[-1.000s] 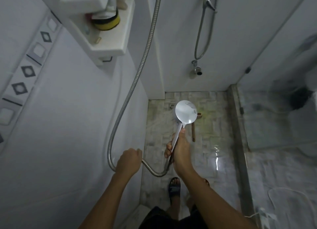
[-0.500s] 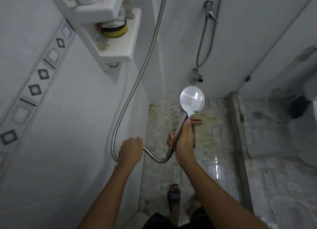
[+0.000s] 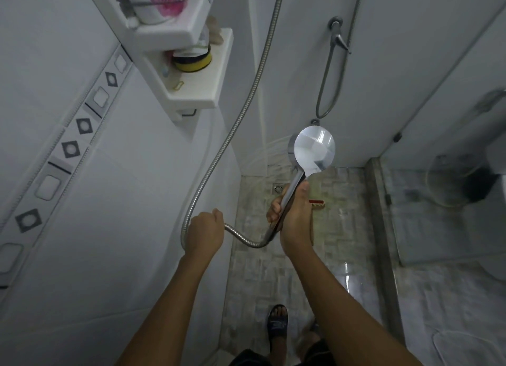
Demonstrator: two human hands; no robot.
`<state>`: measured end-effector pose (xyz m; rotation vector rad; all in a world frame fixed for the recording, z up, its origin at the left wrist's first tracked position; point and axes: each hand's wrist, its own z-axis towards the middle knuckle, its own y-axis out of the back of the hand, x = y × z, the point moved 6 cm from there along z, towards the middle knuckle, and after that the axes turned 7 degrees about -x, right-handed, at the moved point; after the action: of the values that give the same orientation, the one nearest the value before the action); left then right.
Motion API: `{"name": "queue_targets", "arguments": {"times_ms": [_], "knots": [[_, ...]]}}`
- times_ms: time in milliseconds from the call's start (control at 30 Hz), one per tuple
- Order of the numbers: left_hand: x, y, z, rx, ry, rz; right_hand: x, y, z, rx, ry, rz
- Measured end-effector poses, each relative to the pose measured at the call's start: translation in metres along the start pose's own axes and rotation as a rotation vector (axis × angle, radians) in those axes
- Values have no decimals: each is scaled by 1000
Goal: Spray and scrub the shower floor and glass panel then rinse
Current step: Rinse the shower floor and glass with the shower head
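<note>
Head view: the right hand [image 3: 294, 215] curls round the chrome handle of the shower head [image 3: 314, 152], thumb laid along the stem. The round head stands at one o'clock from that hand, in front of the back wall. Thin jets of water [image 3: 262, 157] leave it toward nine o'clock, at the wall corner. The left hand [image 3: 204, 233] is a fist round the metal hose [image 3: 232, 135], which bends from the handle's lower end through that fist and climbs toward twelve o'clock.

The wet shower floor [image 3: 273, 270] lies below, with the drain [image 3: 278, 188] at eleven o'clock from the right hand. A red-backed brush [image 3: 317, 203] lies partly hidden behind that hand. The glass panel [image 3: 427, 223] stands at three o'clock, beyond a raised sill. At eleven o'clock, two white shelves [image 3: 197, 92] jut over the hose (the lower one carries a yellow-banded tub [image 3: 193, 61]). A wall tap [image 3: 338, 37] with its own looped hose sits at twelve o'clock. A sandalled foot [image 3: 278, 324] shows at six o'clock.

A second ago the shower head hung over the floor tiles. It has since risen in front of the wall, and both grips are unchanged.

Counted: two hands, one shower head, two hoses, two shelves, one brush, one drain.
</note>
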<state>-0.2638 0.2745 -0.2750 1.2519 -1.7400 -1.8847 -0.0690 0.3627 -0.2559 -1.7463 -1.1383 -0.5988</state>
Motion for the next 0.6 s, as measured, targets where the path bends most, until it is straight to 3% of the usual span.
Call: {"name": "queue_targets", "arguments": {"times_ms": [600], "knots": [[-20, 0, -2, -3, -87, -38, 13, 2, 22, -67, 37, 8]]}}
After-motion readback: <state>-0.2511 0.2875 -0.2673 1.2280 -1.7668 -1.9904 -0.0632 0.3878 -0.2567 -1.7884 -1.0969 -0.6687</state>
